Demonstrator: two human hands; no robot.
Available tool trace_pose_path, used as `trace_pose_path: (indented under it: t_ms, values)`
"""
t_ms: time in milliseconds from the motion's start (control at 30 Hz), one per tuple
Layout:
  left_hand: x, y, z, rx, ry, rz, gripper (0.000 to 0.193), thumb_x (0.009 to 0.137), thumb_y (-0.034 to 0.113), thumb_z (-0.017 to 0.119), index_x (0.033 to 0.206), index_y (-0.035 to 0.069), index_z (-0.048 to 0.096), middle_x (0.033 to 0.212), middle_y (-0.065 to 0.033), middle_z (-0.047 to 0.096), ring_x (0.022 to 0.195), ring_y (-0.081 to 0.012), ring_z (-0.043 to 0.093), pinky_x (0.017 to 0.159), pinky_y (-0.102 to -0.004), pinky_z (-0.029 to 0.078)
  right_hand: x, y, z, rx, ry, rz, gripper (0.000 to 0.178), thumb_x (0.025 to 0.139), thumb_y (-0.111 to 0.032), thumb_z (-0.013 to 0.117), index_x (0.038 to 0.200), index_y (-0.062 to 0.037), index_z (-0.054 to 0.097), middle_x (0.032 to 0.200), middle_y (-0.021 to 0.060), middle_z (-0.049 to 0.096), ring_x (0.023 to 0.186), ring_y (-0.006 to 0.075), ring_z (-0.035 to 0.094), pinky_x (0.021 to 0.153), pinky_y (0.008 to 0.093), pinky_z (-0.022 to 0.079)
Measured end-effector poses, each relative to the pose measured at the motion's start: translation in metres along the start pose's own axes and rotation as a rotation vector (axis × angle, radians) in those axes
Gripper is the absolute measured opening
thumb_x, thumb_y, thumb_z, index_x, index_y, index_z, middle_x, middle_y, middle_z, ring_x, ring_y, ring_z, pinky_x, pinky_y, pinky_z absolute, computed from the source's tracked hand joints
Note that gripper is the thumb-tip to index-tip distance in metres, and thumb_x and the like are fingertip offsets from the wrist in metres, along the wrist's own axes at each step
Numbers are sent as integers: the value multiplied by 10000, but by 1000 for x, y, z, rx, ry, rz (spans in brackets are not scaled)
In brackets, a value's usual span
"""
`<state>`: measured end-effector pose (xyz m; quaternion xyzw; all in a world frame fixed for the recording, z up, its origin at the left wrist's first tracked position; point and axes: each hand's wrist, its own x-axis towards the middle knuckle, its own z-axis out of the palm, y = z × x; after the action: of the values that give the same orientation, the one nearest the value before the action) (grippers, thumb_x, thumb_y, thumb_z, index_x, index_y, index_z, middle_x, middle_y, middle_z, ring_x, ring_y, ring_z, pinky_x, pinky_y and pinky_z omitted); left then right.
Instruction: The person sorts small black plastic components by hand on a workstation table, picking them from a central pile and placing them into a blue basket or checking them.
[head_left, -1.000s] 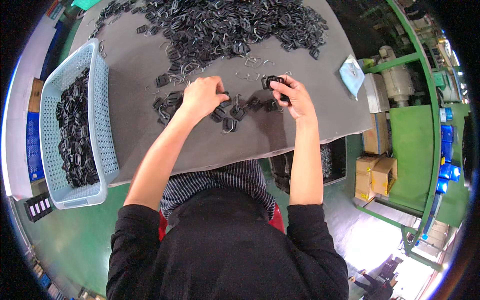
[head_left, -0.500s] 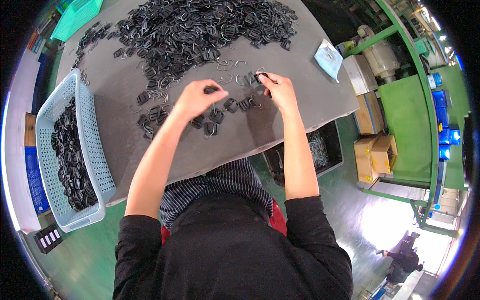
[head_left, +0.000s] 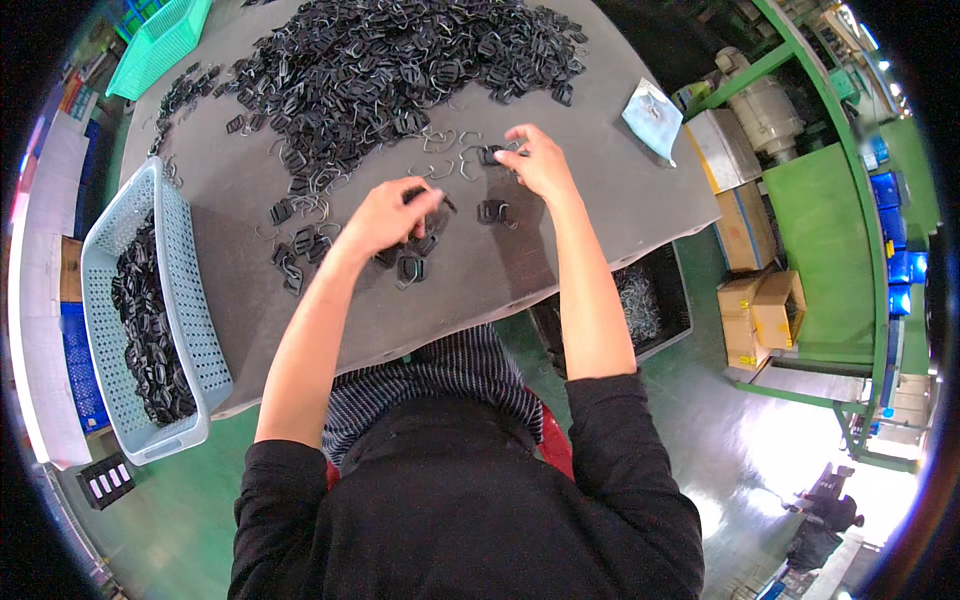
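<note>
My left hand [head_left: 388, 218] is curled over the table with dark plastic between its fingers, seemingly black buckles [head_left: 447, 204]; how many is hidden. Just under it lie more black strap buckles [head_left: 411, 268] with silver wire hooks. My right hand [head_left: 540, 165] is farther right, thumb and index finger spread apart. Its thumb tip meets or nearly meets a black buckle [head_left: 490, 155] on the tabletop. Another hooked buckle [head_left: 492, 211] sits nearer me, below that hand. Loose wire hooks [head_left: 437, 140] are scattered between the hands and the big heap of buckles [head_left: 360, 70].
A light-blue basket [head_left: 205, 330] of black parts stands left of the grey table [head_left: 290, 350]. A green basket [head_left: 155, 50] is at the far left. On the table's right rests a pale-blue packet [head_left: 653, 122]. A black bin [head_left: 675, 325] with metal pieces sits below the right edge, near cardboard boxes [head_left: 740, 320].
My right hand has loosened from a pinch, and its fingers have spread beside a buckle. My left hand has shifted slightly nearer me. Fewer loose buckles show between the hands.
</note>
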<state>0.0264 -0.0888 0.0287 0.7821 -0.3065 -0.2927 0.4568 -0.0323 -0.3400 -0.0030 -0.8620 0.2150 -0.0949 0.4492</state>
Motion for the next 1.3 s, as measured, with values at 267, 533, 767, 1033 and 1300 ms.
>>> trace_pose_path:
  t_ms: [267,533,767,1033,1300]
  values:
    - [-10,19,-24,-23,92,-170,287,942,214,476,1212,122,503,893,-105,646,690,-157,646,522,-269,483,3,-24,-12,-148,-93,18,276,735,-317,729,864,-77,689,840,111,681,820,280,643,714,382,485]
    - [19,34,49,596,39,89,451,840,365,602,1150,80,440,938,-202,638,895,-415,597,754,-498,462,-38,-11,-52,587,-159,362,231,823,-299,686,830,-78,619,688,-16,549,494,51,450,411,197,315]
    - [33,12,41,514,63,262,260,785,231,642,929,19,596,848,-207,627,820,-356,615,718,-428,463,-60,1,-26,998,-282,238,280,864,-290,630,1049,-80,623,761,3,599,518,36,486,401,148,308]
    - [68,17,-12,29,-168,-137,166,918,264,563,868,114,513,611,58,420,475,-27,348,402,-184,242,-47,2,-11,1503,-185,510,186,900,-195,563,980,-36,618,750,58,603,566,133,583,394,226,438]
    - [26,13,-40,-659,-289,56,266,952,292,472,900,34,508,724,-76,530,556,-180,506,450,-276,393,-59,-15,-22,1455,-210,177,335,815,-150,651,1127,-60,573,981,71,656,835,150,650,502,206,416]
